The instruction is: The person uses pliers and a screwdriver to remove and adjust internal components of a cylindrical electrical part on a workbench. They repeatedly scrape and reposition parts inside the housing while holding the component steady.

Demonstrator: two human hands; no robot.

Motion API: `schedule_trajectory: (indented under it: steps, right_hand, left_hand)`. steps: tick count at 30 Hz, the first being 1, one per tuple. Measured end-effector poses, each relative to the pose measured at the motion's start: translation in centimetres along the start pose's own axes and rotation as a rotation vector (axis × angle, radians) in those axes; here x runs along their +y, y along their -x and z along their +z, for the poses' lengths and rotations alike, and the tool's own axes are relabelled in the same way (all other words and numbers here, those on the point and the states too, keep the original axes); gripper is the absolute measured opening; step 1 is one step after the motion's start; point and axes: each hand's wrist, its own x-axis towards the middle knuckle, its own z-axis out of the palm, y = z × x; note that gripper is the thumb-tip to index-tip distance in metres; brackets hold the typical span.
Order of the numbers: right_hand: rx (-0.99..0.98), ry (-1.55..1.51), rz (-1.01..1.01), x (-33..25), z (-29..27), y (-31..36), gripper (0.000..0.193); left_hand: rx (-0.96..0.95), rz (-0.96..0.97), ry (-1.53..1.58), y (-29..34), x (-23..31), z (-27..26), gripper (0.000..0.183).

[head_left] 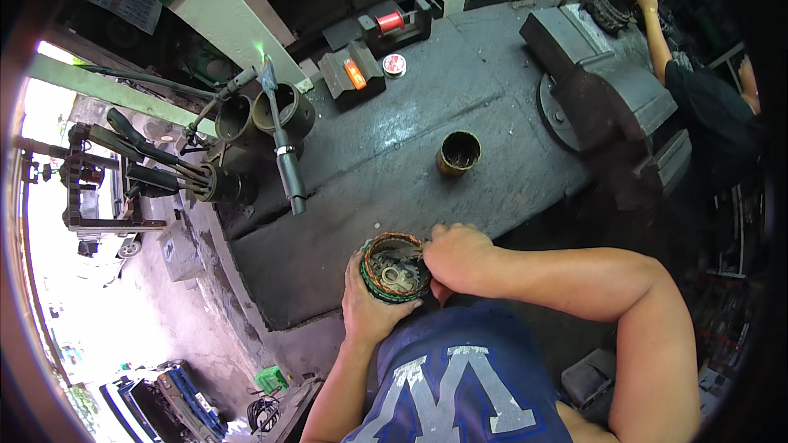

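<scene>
At the left edge of the counter (353,205) we see a dark can (228,185) packed with black-handled tools (153,177). Just beside it, toward the far side, stand two dark open-topped cylinders, the first (233,121) near the left edge and the second (297,115) to its right. A long metal tool (283,141) lies tilted over the second one, its dark handle pointing back toward the near left corner.

Further along, toward the far edge, we find a dark notched block (335,79) with a bright orange piece (355,75) set in its groove. Near the near left corner, our left hand (367,305) is clamped on a round container (369,286), fingers and palm curved about its left and lower sides. The container is tilted toward us above the counter's near edge; we cannot tell whether its base touches the top. Its rim is ringed with orange and green strands, and pale metal rings (400,279) lie loose inside. Beyond the block, a red spool (390,21) sits in a dark holder by the far edge, and a small round tin (394,66) lies just beside the block.

Our right hand (458,258) is at the container's right rim, fingers curled; we cannot tell whether they are pinched on anything. A brownish cup (456,162), dark inside, stands upright mid-counter, well apart from both hands. A big grey vise (603,86) fills the right end, and past it reaches a co-worker's bare arm (657,41) in a dark sleeve (710,94).
</scene>
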Motion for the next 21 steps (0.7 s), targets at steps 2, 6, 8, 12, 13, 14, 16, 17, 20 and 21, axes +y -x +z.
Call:
schedule_trajectory:
  steps: [2,6,8,12,13,14,16,17,20,21]
  right_hand:
    - [-0.062,-0.087,0.013,1.6,-0.3,-0.5,0.039]
    - [-0.157,-0.132,0.076,2.9,-1.6,-0.8,0.031]
    - [-0.162,-0.123,0.083,3.2,-2.5,-0.9,0.033]
    - [-0.189,-0.127,0.060,3.4,-3.5,-1.4,0.039]
    - [-0.191,-0.136,0.042,3.4,-3.6,-1.4,0.040]
    - [-0.197,-0.140,0.032,3.5,-3.7,-1.4,0.040]
    - [-0.206,-0.146,0.023,3.6,-3.6,-1.5,0.040]
    - [-0.209,-0.147,0.025,3.6,-3.6,-1.6,0.040]
    - [-0.225,-0.137,0.018,3.4,-3.5,-1.7,0.040]
    - [-0.230,-0.125,0.016,3.3,-3.5,-1.7,0.040]
  left_hand:
    - [0.039,0.048,-0.011,-0.2,0.3,0.0,0.145]
    - [0.017,0.033,0.017,0.0,0.5,-0.3,0.144]
    - [0.012,0.029,0.021,-0.1,0.5,-0.3,0.143]
    - [0.017,0.036,0.039,-0.3,0.6,-0.3,0.142]
    - [0.016,0.033,0.050,-0.3,0.5,-0.3,0.142]
    - [0.013,0.037,0.052,-0.3,0.5,-0.4,0.142]
    - [0.015,0.047,0.049,-0.3,0.5,-0.3,0.142]
    - [0.005,0.042,0.043,-0.3,0.4,-0.4,0.142]
    - [0.005,0.049,0.016,-0.3,0.3,-0.3,0.141]
    - [0.010,0.052,0.006,-0.3,0.2,-0.3,0.142]
